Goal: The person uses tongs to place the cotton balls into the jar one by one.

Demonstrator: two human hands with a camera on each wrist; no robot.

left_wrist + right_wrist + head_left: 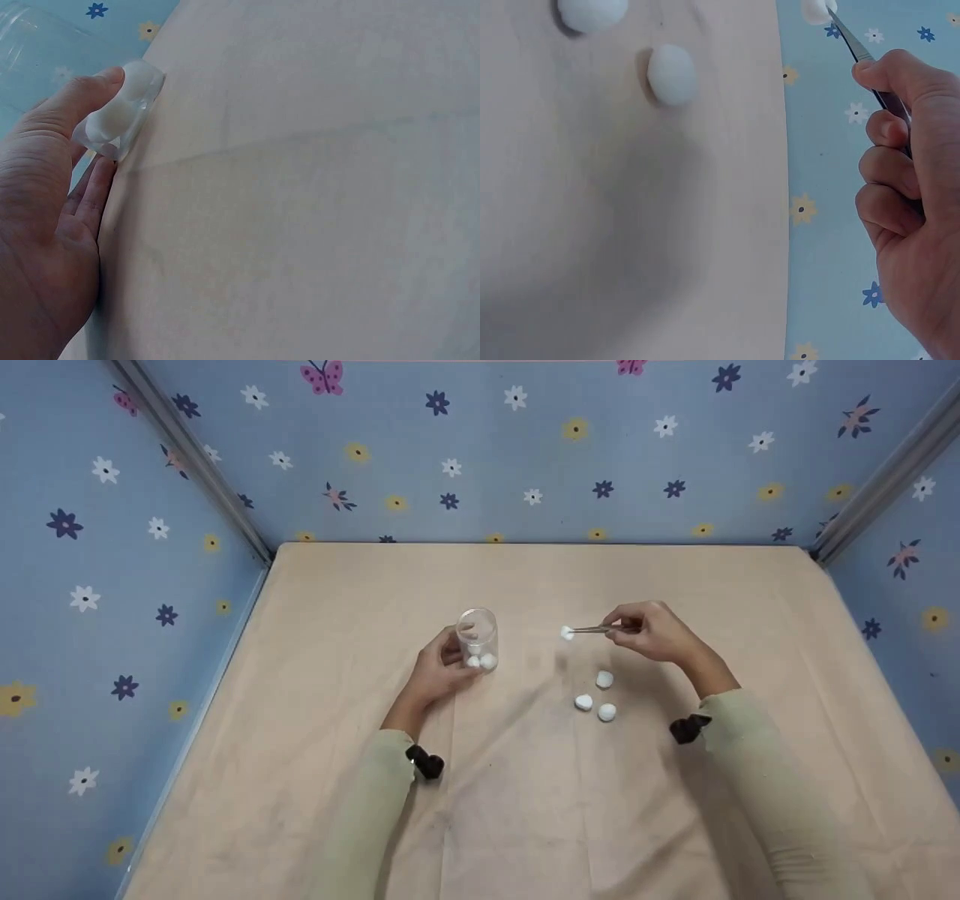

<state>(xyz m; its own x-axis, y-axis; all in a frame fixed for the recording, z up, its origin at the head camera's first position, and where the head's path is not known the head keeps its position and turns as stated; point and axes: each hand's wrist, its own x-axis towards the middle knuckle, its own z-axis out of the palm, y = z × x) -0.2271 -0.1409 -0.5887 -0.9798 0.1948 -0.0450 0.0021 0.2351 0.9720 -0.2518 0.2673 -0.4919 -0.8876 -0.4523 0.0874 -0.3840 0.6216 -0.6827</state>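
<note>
My left hand grips a clear cup with several white balls at its bottom; in the left wrist view the thumb of the left hand lies along the cup. Metal tweezers are pinched in my right hand, and their tips hold a white ball above the cloth, right of the cup. The right wrist view shows the fingers of the right hand curled round the tweezers, with the held ball at the tips.
Three white balls lie on the beige cloth, nearer to me than the tweezers: one at the back, one at left, one at right. Blue flowered panels stand behind and at both sides.
</note>
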